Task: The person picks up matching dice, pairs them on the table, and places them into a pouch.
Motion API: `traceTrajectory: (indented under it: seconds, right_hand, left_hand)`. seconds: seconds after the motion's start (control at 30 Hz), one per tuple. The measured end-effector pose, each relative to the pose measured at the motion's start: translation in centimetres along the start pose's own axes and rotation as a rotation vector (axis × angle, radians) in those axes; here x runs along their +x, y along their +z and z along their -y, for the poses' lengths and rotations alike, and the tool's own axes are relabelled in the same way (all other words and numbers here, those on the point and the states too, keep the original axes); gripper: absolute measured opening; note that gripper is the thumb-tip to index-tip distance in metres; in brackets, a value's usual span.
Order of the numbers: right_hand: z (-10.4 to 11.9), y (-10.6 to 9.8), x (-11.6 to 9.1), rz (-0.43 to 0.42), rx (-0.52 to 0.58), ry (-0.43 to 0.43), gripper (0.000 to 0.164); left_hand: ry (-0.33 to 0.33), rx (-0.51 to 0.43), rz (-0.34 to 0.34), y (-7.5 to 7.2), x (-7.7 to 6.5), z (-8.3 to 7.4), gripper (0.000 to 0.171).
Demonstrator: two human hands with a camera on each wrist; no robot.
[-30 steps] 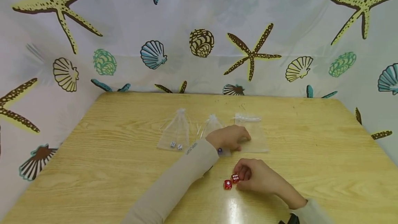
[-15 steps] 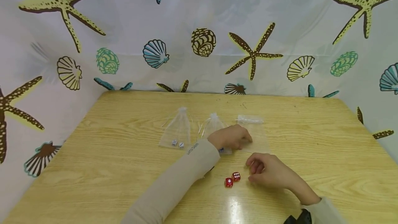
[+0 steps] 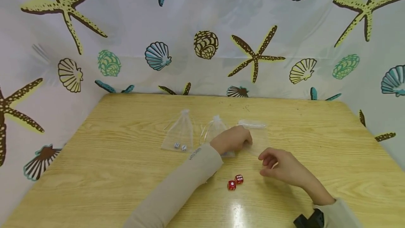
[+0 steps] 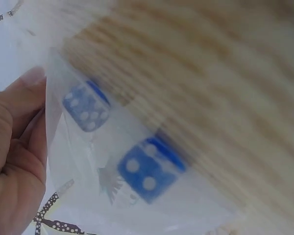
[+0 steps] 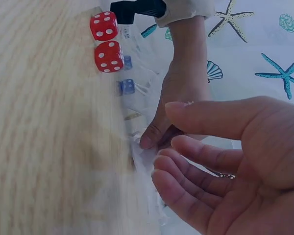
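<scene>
Two red dice [image 3: 232, 185] with white pips lie close together on the wooden table. My left hand [image 3: 232, 139] is over the middle sheer drawstring bag [image 3: 217, 126] and pinches the left side of the right-hand sheer bag [image 3: 261, 137]. No dice show in that right bag. Two blue dice [image 4: 148, 170] sit inside the middle bag, seen through its mesh in the left wrist view. My right hand [image 3: 283, 166] hovers right of the red dice, fingers loosely curled, holding nothing; its fingertips are near the right bag's lower edge.
Another sheer drawstring bag [image 3: 181, 129] with two white dice [image 3: 177, 145] lies at the left of the row. The wooden table [image 3: 104, 171] reaches back to a sea-patterned cloth [image 3: 177, 13], which also hangs at both sides.
My right hand has drawn away from the red dice, moving right and slightly back toward the right bag. My left fingers have curled in at that bag's left side. The red dice stay put.
</scene>
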State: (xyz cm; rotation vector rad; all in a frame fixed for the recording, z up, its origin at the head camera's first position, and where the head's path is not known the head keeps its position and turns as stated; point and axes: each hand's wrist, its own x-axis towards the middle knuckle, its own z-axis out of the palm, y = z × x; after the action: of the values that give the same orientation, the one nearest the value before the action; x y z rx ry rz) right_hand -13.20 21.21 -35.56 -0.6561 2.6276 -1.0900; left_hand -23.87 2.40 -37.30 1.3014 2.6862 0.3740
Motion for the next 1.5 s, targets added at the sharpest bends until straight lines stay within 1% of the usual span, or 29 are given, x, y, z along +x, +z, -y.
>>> traceTrajectory:
  seconds: [0.1,0.23,0.3,0.4,0.47,0.63,0.7,0.77,0.9,1.07,1.3,1.5]
  right_hand:
    - [0.1,-0.2,-0.1,-0.032,-0.016,0.015,0.029]
    - [0.2,-0.6,-0.1,-0.059,-0.031,0.035,0.030]
    - [0.2,-0.8,-0.2,-0.066,-0.033,0.041,0.030]
    - [-0.1,-1.0,-0.2,-0.076,-0.040,0.039,0.030]
    - [-0.2,-1.1,-0.2,-0.086,-0.042,0.046,0.031]
    - [0.0,-1.5,-0.4,-0.115,-0.057,0.052,0.036]
    - [0.2,-1.8,-0.5,-0.131,-0.068,0.053,0.037]
    - [0.3,-2.2,-0.6,-0.144,-0.081,0.055,0.038]
    - [0.6,-2.8,-0.6,-0.170,-0.103,0.068,0.040]
    - [0.9,-3.2,-0.6,-0.177,-0.096,0.082,0.042]
    - [0.8,-3.3,-0.3,-0.196,-0.078,0.071,0.042]
    - [0.6,-3.3,0.3,-0.193,-0.056,0.078,0.043]
  left_hand:
    - [-0.012,0.017,-0.036,0.1,-0.1,0.2,0.033]
    - [0.043,0.032,-0.071,-0.1,-0.1,0.2,0.034]
    - [0.054,0.033,-0.084,-0.2,-0.2,0.0,0.034]
    - [0.036,0.035,-0.109,-0.2,-0.3,-0.3,0.032]
    - [0.019,0.053,-0.122,-0.3,-0.5,-0.6,0.032]
    - [-0.016,0.099,-0.146,-0.8,-1.4,-1.1,0.032]
    - [-0.028,0.098,-0.165,-1.1,-1.8,-1.3,0.031]
    - [-0.034,0.094,-0.198,-1.4,-2.1,-1.5,0.031]
    - [-0.043,0.122,-0.280,-1.8,-2.6,-1.8,0.030]
    - [-0.060,0.157,-0.377,-2.2,-3.3,-1.9,0.030]
    - [-0.008,0.213,-0.542,-2.5,-4.7,-1.6,0.027]
    - [0.009,0.225,-0.613,-2.8,-6.0,-1.5,0.026]
